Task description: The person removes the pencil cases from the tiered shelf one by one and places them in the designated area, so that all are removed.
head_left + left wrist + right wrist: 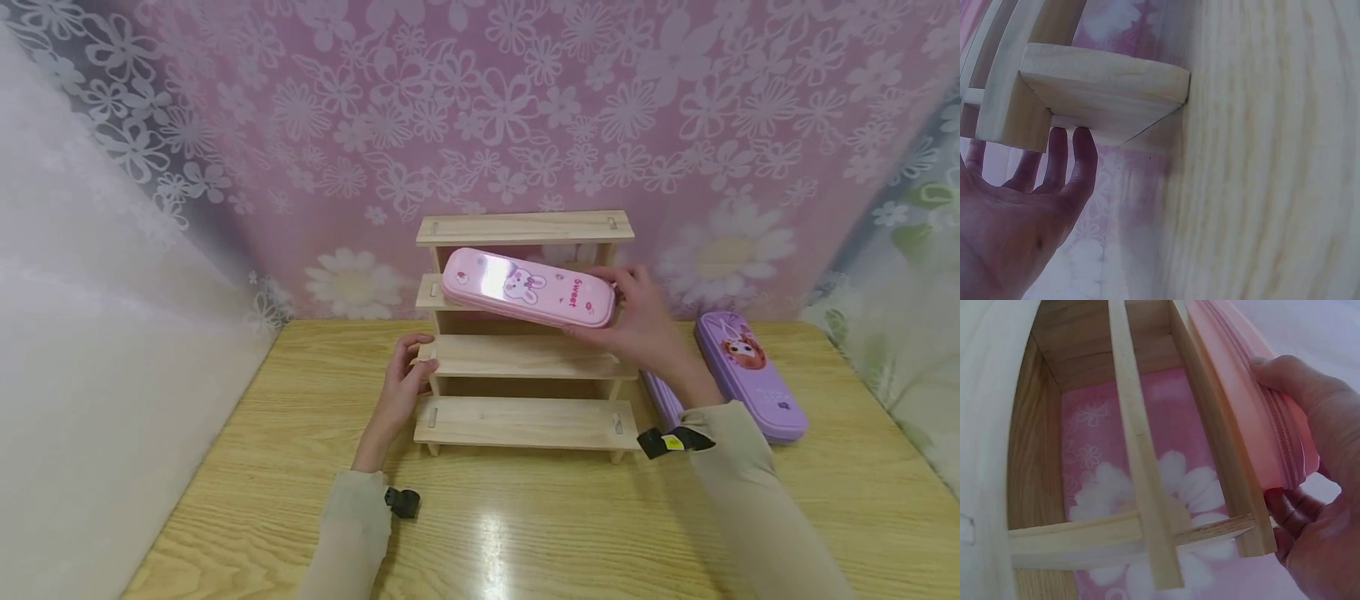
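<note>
A tiered wooden shelf (517,421) stands on the table, its steps rising toward the back. My right hand (647,321) grips the right end of a pink pencil case (551,292) printed with a bunny and the word "Sweet". Slightly tilted, its left end higher, the case overlaps the second step from the top in the head view. In the right wrist view the zipper side of the case (1235,394) shows close against the wood, thumb on one side and fingers on the other. My left hand (397,387) holds the left end of a lower step.
To the right of the shelf lies a purple pencil case (765,387) with a cartoon girl on it. Another purple case (662,400) is partly hidden behind my right forearm. A pink floral curtain (480,108) hangs behind the wood-grain table (300,517).
</note>
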`<action>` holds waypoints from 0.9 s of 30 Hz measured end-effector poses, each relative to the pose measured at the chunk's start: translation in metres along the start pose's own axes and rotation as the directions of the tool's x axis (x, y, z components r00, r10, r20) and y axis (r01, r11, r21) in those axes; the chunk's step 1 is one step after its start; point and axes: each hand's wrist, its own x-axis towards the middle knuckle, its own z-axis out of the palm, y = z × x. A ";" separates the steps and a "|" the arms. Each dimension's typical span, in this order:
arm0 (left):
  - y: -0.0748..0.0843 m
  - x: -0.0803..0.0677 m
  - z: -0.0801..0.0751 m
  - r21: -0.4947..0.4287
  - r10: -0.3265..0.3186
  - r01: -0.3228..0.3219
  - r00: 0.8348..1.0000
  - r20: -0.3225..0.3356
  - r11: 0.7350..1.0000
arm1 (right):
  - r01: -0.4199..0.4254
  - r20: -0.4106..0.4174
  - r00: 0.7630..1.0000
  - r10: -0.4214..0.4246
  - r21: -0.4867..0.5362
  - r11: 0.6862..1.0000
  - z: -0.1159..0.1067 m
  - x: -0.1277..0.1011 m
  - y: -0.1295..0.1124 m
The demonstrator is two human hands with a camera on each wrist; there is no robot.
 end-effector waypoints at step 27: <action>0.002 -0.001 0.002 -0.003 0.000 0.000 1.000 -0.005 1.000 | 0.171 -0.300 0.945 -0.131 0.111 0.979 -0.039 -0.067 0.006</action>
